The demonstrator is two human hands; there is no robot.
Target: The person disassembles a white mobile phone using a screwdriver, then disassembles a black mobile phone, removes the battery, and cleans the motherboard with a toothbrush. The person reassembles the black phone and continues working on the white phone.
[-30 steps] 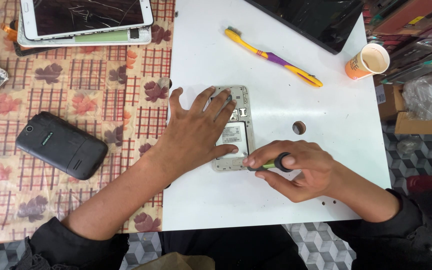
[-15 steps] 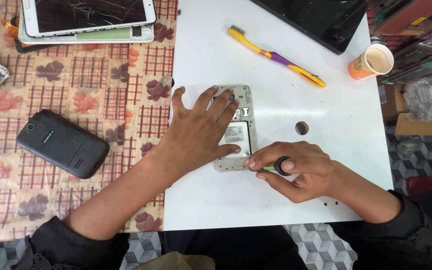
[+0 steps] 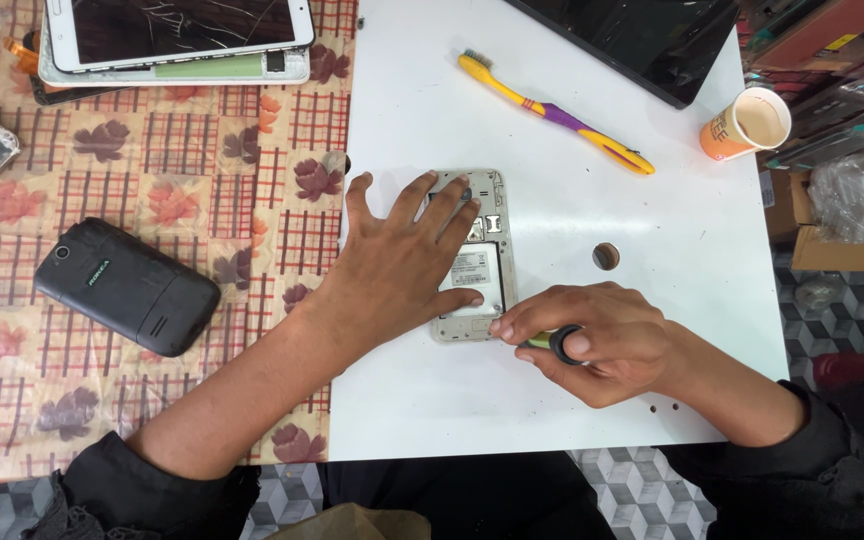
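Note:
An opened phone (image 3: 480, 262) with its back cover off lies on the white board (image 3: 552, 150), its battery and inner frame showing. My left hand (image 3: 402, 265) lies flat on the phone's left side, fingers spread, pressing it down. My right hand (image 3: 587, 340) grips a small screwdriver (image 3: 550, 341) with a yellow-green shaft and black cap. Its tip meets the phone's lower right corner.
A yellow and purple toothbrush (image 3: 552, 112) and a dark tablet (image 3: 642, 40) lie at the back of the board, an orange paper cup (image 3: 747, 122) to the right. On the patterned cloth: a black phone (image 3: 127, 285), a cracked white tablet (image 3: 177, 35). The board has a round hole (image 3: 605, 256).
The view has shifted slightly. Both hands stay on the phone, the right hand turning the screwdriver at the lower right corner.

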